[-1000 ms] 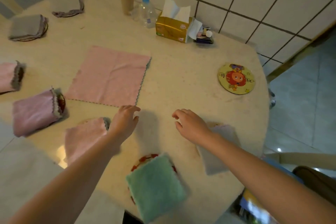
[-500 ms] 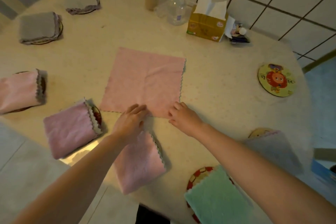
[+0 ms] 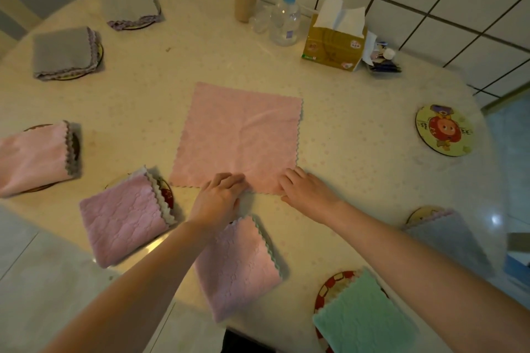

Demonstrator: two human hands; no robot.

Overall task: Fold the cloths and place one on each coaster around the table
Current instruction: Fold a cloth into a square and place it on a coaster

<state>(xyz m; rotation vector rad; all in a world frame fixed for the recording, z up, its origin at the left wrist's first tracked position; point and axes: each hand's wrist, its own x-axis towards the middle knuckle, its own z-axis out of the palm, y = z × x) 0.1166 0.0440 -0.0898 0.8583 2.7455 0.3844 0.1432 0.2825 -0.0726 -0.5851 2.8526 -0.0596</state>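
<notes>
Both hands rest on the near edge of the flat pink cloth (image 3: 241,137), which lies unfolded in the middle of the surface (image 3: 358,152). The left hand (image 3: 219,199) has its fingers curled onto the edge, about at its middle; whether it pinches the fabric I cannot tell. The right hand (image 3: 307,190) lies spread and flat on the near right corner. The two hands are apart, with a short piece of the edge between them.

Just below the left hand there is a folded pink cloth (image 3: 238,266), and to the left of it a folded mauve cloth (image 3: 123,218) covers most of a coaster. Farther left lies another folded pink cloth (image 3: 33,157), and beyond it two folded grey cloths (image 3: 61,51) on coasters. Under the right forearm a folded green cloth (image 3: 364,318) sits on a red coaster. Well to the right of the right hand, one cartoon coaster (image 3: 444,130) is bare.
</notes>
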